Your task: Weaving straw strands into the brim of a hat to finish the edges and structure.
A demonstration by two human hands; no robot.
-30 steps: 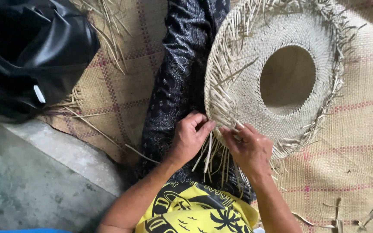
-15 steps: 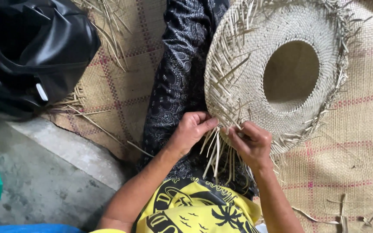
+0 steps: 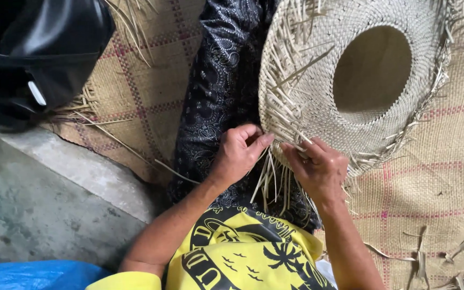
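The pale woven straw hat (image 3: 318, 80) looks largely done — crown and brim formed — while the left hand (image 3: 237, 156) and right hand (image 3: 318, 166) pinch loose edge strands (image 3: 272, 180), unfinished.

we count one woven straw hat (image 3: 318, 80), one black bag (image 3: 33, 48), one woven mat (image 3: 447, 177), and two hands: left hand (image 3: 237, 153), right hand (image 3: 318, 169).

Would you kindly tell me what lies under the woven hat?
Under the woven hat show a dark patterned trouser leg and a plaid mat. Loose straw ends hang below its rim between the left hand and right hand. The rest is covered.
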